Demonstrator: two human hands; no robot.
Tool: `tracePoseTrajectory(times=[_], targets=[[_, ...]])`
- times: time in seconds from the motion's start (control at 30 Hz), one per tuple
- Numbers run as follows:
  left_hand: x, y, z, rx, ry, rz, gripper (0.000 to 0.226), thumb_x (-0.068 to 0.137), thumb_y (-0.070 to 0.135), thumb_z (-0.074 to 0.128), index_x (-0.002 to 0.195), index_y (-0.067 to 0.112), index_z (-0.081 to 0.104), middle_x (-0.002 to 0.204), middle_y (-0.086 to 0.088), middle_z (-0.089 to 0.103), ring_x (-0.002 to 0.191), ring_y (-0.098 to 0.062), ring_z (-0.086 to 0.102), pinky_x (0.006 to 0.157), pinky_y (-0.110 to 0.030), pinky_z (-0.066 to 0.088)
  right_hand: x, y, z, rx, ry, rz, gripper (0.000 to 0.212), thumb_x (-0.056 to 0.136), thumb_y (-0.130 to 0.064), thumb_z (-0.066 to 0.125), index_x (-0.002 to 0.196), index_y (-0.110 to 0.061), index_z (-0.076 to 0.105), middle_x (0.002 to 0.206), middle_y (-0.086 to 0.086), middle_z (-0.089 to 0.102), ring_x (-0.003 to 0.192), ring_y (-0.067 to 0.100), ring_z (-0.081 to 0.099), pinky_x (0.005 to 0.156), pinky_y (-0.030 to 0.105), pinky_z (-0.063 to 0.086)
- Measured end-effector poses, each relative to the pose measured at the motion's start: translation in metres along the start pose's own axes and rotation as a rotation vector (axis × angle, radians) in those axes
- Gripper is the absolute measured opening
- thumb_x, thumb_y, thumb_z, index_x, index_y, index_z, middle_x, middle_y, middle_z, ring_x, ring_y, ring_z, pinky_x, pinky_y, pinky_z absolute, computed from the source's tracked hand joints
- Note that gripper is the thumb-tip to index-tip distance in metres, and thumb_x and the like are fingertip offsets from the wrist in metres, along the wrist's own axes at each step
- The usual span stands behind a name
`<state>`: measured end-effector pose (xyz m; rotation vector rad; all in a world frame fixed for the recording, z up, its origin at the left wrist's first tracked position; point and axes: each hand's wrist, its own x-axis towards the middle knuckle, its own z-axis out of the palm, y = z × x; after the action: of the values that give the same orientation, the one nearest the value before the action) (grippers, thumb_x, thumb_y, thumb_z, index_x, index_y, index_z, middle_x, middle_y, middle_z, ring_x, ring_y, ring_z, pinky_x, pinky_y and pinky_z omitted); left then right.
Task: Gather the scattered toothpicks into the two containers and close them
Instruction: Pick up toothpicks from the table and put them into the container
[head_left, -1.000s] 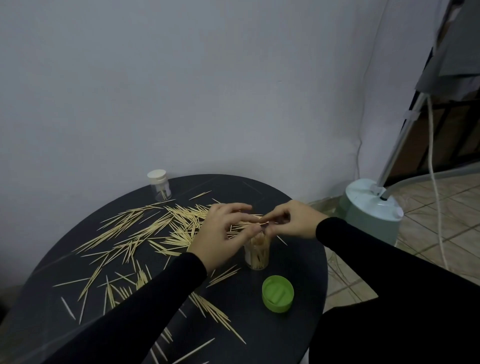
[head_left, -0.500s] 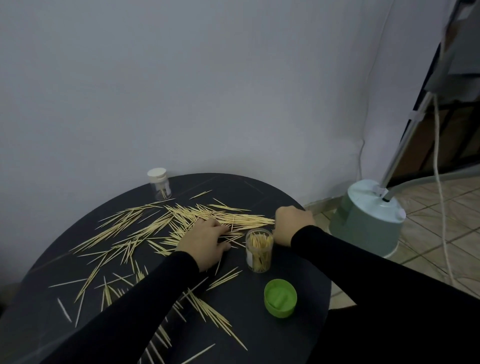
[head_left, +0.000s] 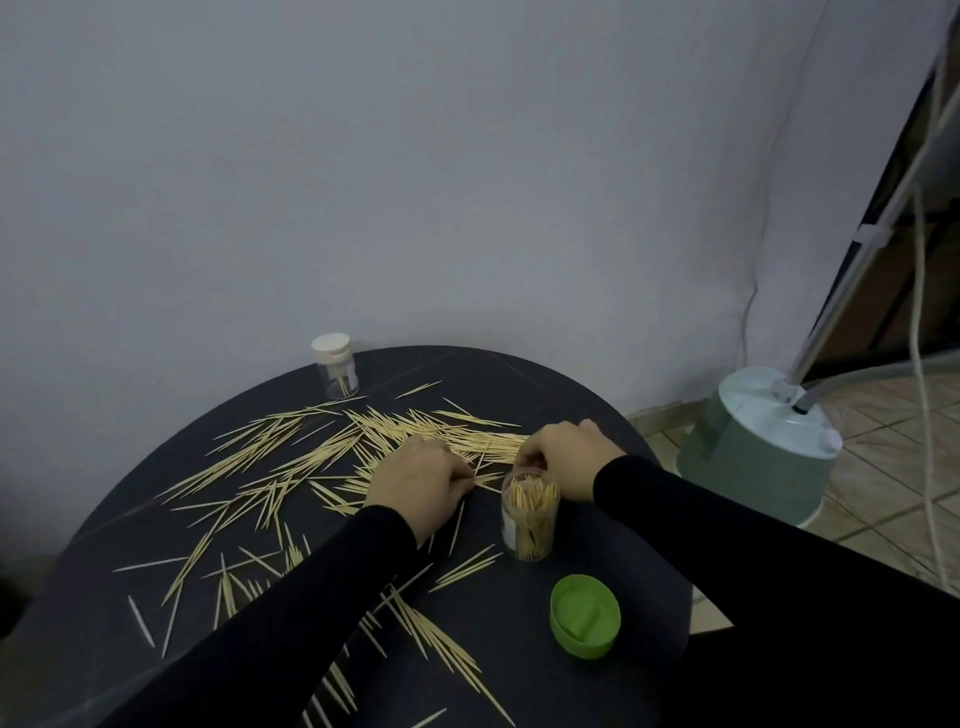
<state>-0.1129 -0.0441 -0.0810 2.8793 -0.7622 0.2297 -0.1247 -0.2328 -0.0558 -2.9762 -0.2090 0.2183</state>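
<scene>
Many toothpicks (head_left: 311, 457) lie scattered over the round black table (head_left: 519, 374). An open clear container (head_left: 530, 514) holding upright toothpicks stands near the table's right side, its green lid (head_left: 584, 621) lying upside down in front of it. A second clear container (head_left: 336, 366) with a white lid on stands at the back. My left hand (head_left: 421, 480) lies knuckles up on the pile left of the open container, fingertips pinching toothpicks. My right hand (head_left: 563, 460) sits just behind the container, fingers curled down onto the toothpicks there.
A pale green appliance base (head_left: 763, 441) with a pole and white cord stands on the tiled floor right of the table. A grey wall runs close behind the table.
Both hands came down from above the open container to the table. Since half a second ago the left hand has drawn in on the pile and the right has edged closer behind the container.
</scene>
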Motion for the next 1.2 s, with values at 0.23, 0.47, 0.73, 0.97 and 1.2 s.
tracePoseTrajectory(times=[0.23, 0.47, 0.73, 0.97, 1.2], targets=[[0.01, 0.001, -0.002, 0.022, 0.003, 0.012, 0.024, 0.094, 0.041, 0.052, 0.111, 0.031, 0.066, 0.109, 0.008, 0.061, 0.106, -0.012, 0.048, 0.088, -0.029, 0.045, 0.01, 0.002, 0.004, -0.03, 0.1, -0.058, 0.013, 0.093, -0.035, 0.058, 0.1, -0.029, 0.067, 0.107, -0.009, 0.063, 0.103, 0.014, 0.054, 0.103, 0.04, 0.027], [0.021, -0.001, 0.0, 0.024, -0.06, 0.081, 0.042, 0.097, 0.035, 0.048, 0.139, 0.029, 0.043, 0.139, 0.008, 0.046, 0.121, -0.014, 0.04, 0.102, -0.031, 0.037, 0.022, 0.01, 0.004, -0.07, 0.169, -0.044, 0.035, 0.091, -0.044, 0.059, 0.124, -0.034, 0.058, 0.129, -0.008, 0.056, 0.12, 0.016, 0.047, 0.105, 0.042, 0.026], [0.023, -0.002, 0.001, 0.07, -0.014, 0.133, 0.035, 0.099, 0.038, 0.042, 0.132, 0.03, 0.051, 0.123, 0.005, 0.051, 0.111, -0.013, 0.042, 0.093, -0.028, 0.041, 0.027, 0.005, 0.008, -0.167, 0.196, -0.093, 0.032, 0.096, -0.037, 0.052, 0.127, -0.032, 0.059, 0.126, -0.006, 0.06, 0.117, 0.017, 0.049, 0.101, 0.041, 0.025], [0.02, -0.001, -0.003, 0.134, -0.005, 0.123, 0.033, 0.098, 0.043, 0.041, 0.121, 0.029, 0.061, 0.112, 0.005, 0.055, 0.103, -0.012, 0.044, 0.085, -0.027, 0.042, 0.024, 0.003, 0.006, -0.195, 0.234, -0.093, 0.027, 0.097, -0.039, 0.051, 0.12, -0.034, 0.065, 0.118, -0.008, 0.063, 0.111, 0.016, 0.051, 0.097, 0.04, 0.026], [0.017, 0.0, -0.009, 0.116, 0.019, 0.07, 0.03, 0.098, 0.041, 0.044, 0.118, 0.028, 0.062, 0.112, 0.007, 0.058, 0.105, -0.012, 0.046, 0.09, -0.03, 0.045, 0.017, 0.002, 0.001, -0.222, 0.235, -0.065, 0.027, 0.097, -0.041, 0.05, 0.117, -0.035, 0.067, 0.117, -0.008, 0.063, 0.112, 0.018, 0.051, 0.101, 0.043, 0.025]])
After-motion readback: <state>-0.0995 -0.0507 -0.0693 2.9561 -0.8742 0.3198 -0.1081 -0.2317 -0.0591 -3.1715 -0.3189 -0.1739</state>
